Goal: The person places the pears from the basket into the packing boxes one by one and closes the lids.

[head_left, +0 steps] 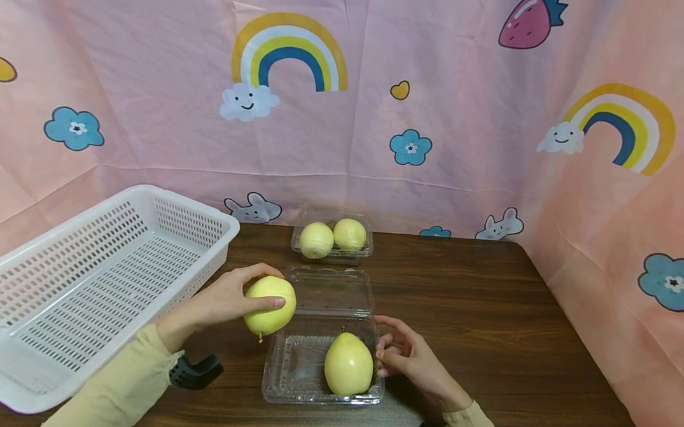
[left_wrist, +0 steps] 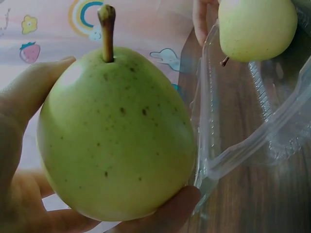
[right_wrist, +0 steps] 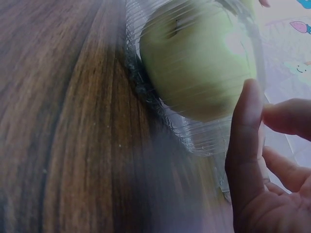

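Observation:
My left hand [head_left: 223, 301] grips a yellow-green pear [head_left: 272, 306], fingers and thumb around its sides; its stem points down in the head view. The pear [left_wrist: 116, 136] fills much of the left wrist view, brown specks on its skin. Just right of it lies an open clear plastic clamshell box [head_left: 297, 390], lid folded back away from me. Another pear [head_left: 349, 365] sits in the box's right half, stem toward the back. My right hand [head_left: 412, 360] pinches the box's right rim between thumb and fingers, close beside that pear [right_wrist: 194, 73].
A large white perforated plastic basket [head_left: 147, 208] stands on the left. Behind the open lid [head_left: 330, 289], a second clear box [head_left: 340, 258] holds two pears [head_left: 316, 240]. The dark wooden table [head_left: 459, 295] ends at a pink patterned cloth [head_left: 464, 180] at the back and right.

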A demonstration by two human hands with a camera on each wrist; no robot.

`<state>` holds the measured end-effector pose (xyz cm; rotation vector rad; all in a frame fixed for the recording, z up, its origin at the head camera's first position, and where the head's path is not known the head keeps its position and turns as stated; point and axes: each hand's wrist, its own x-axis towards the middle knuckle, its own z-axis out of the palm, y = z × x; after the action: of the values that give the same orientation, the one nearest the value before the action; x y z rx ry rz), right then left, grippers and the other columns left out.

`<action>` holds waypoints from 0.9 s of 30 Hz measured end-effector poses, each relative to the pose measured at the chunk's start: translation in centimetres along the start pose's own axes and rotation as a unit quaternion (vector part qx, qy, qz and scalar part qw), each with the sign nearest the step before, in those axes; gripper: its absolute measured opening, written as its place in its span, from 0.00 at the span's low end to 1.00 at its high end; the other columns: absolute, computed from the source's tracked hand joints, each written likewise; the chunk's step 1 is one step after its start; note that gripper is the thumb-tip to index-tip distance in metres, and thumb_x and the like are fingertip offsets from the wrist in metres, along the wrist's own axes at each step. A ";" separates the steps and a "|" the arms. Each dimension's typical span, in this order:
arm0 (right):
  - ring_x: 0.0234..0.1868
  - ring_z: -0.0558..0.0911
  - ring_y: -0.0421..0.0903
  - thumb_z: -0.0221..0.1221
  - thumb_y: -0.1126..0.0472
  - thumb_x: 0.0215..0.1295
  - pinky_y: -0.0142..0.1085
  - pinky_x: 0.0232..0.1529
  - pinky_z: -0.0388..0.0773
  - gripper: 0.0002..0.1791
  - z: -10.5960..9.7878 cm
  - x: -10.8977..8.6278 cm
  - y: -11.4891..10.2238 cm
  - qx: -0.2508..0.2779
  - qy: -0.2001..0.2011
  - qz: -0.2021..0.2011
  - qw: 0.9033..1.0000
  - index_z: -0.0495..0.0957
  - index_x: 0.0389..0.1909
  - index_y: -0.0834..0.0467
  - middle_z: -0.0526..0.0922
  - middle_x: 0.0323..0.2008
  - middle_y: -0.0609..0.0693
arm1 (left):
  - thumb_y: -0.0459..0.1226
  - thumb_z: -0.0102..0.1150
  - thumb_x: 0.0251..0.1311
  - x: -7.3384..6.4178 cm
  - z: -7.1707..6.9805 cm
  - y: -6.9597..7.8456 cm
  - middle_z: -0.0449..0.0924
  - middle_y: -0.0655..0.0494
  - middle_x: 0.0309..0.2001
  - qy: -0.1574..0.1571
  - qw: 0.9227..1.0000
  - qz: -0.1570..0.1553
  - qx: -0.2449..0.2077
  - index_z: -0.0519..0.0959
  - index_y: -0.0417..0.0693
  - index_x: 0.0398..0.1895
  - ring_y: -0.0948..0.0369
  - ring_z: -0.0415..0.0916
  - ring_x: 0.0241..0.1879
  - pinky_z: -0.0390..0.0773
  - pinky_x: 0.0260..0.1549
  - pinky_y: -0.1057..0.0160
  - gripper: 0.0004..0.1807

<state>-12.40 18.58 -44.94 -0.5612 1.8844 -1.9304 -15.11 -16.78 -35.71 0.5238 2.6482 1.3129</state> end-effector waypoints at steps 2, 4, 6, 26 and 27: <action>0.34 0.77 0.43 0.52 0.77 0.65 0.36 0.34 0.82 0.32 0.0 0.0 0.0 0.001 -0.001 -0.002 1.000 0.54 0.70 0.68 0.72 0.38 0.54 | 0.50 0.68 0.55 0.1 0.2 0.2 0.78 0.54 0.43 -0.002 1.000 -0.006 0.008 0.77 0.53 0.53 0.57 0.72 0.41 0.72 0.37 0.57 0.24; 0.34 0.77 0.43 0.52 0.77 0.65 0.36 0.34 0.82 0.32 -0.1 0.0 0.0 0.001 -0.001 -0.003 1.000 0.54 0.70 0.69 0.72 0.38 0.54 | 0.51 0.68 0.55 0.1 0.5 0.2 0.79 0.54 0.43 -0.005 1.000 -0.007 0.013 0.77 0.54 0.52 0.57 0.73 0.40 0.72 0.36 0.58 0.24; 0.34 0.77 0.43 0.52 0.77 0.65 0.36 0.33 0.82 0.32 -0.1 0.0 0.0 0.002 0.000 -0.001 1.000 0.54 0.70 0.68 0.72 0.38 0.53 | 0.52 0.68 0.54 0.2 0.7 0.3 0.79 0.55 0.43 -0.006 1.000 -0.005 0.017 0.77 0.55 0.52 0.57 0.73 0.40 0.72 0.36 0.58 0.24; 0.34 0.77 0.43 0.51 0.78 0.65 0.35 0.34 0.82 0.32 0.0 0.0 0.0 0.010 -0.001 -0.001 1.000 0.54 0.70 0.68 0.73 0.37 0.54 | 0.53 0.71 0.50 0.6 3.6 0.5 0.78 0.59 0.38 0.002 0.996 0.052 0.070 0.78 0.54 0.45 0.61 0.74 0.33 0.75 0.28 0.60 0.23; 0.34 0.77 0.43 0.51 0.78 0.65 0.35 0.34 0.82 0.32 0.0 0.0 0.0 0.011 -0.001 0.000 1.000 0.54 0.70 0.68 0.73 0.38 0.54 | 0.53 0.71 0.50 0.7 3.7 0.5 0.78 0.59 0.37 0.005 0.996 0.055 0.074 0.79 0.54 0.45 0.61 0.74 0.33 0.75 0.28 0.60 0.23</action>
<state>-12.39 18.61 -44.90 -0.5571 1.8603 -1.9462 -14.56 -13.46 -37.56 0.6944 2.7745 1.1551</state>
